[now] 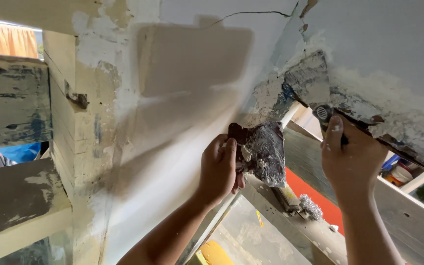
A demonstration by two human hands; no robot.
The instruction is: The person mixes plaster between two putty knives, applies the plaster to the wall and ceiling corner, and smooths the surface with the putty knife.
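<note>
1. Left hand [219, 169] is closed around the dark, putty-smeared flat metal hawk plate [261, 152], held just beside the smooth cream wall [172, 122].
2. That plate looks stiff, light and slippery with wet filler; best gripped at its rear edge.
3. Right hand [352, 159] is clenched on the black-handled steel putty knife [315, 86], its blade pressed to the crumbling white ceiling edge [393, 113] above.

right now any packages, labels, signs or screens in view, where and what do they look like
No signs or screens.
Round tubs, far right below the ceiling edge: white, red and orange, partly hidden.
Small round ridged emblem on the scraper handle, by the right hand: grey and white.
</note>
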